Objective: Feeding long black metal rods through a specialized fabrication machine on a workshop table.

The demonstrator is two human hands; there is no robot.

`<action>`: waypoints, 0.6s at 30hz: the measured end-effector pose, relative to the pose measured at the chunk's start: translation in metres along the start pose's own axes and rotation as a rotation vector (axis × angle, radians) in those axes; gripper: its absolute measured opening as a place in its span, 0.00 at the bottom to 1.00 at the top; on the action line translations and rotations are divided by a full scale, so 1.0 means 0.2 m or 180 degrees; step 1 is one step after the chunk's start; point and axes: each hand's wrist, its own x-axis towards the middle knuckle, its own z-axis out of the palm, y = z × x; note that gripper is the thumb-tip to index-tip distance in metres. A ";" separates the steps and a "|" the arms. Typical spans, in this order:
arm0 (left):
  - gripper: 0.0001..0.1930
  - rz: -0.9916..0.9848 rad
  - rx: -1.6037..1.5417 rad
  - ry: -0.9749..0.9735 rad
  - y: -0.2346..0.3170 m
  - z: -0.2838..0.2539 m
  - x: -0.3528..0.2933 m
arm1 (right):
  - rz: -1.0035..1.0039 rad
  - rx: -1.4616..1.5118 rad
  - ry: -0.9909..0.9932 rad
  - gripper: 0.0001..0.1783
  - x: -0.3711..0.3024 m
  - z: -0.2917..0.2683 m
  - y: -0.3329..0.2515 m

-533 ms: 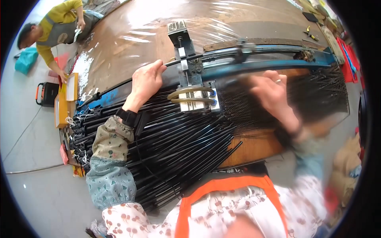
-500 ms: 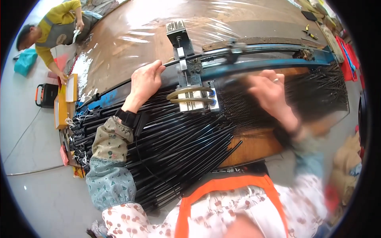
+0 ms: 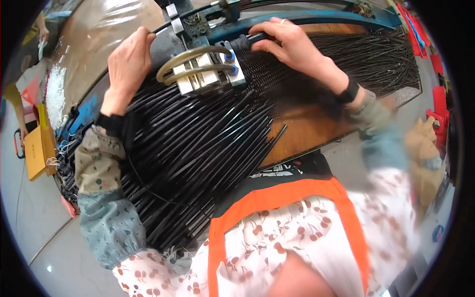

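Rod (image 3: 200, 10), slim and black, sits pinched in the left hand (image 3: 128, 63); the right hand (image 3: 293, 47) clasps a thicker black fitting (image 3: 241, 43).

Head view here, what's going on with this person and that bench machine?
The person's left hand pinches a thin black rod at the machine. Their right hand grips a dark cylindrical piece beside the metal block with looped hoses. Many loose black rods lie fanned out below. At far left, another person's hand is by a yellow box.
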 end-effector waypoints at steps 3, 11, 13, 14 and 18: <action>0.06 0.0326 0.0583 0.0212 -0.22 -0.02 -0.04 | -0.0540 -0.0803 -0.0229 0.18 -0.20 -0.12 -0.15; 0.07 -0.0755 0.1374 -0.1077 0.14 -0.54 -0.05 | -0.0080 -0.0642 -0.1104 0.13 -0.68 0.02 -0.29; 0.04 -0.0084 0.0913 -0.1218 0.56 -0.62 -0.22 | -0.0238 -0.0638 -0.1090 0.14 -0.64 0.03 -0.29; 0.05 -0.0142 0.0297 -0.1330 0.73 -0.62 -0.31 | -0.0250 -0.0647 -0.1092 0.14 -0.62 0.03 -0.29; 0.19 -0.0442 -0.0176 -0.1275 0.94 -0.46 -0.56 | 0.0262 -0.0268 -0.1067 0.14 -0.55 0.03 -0.32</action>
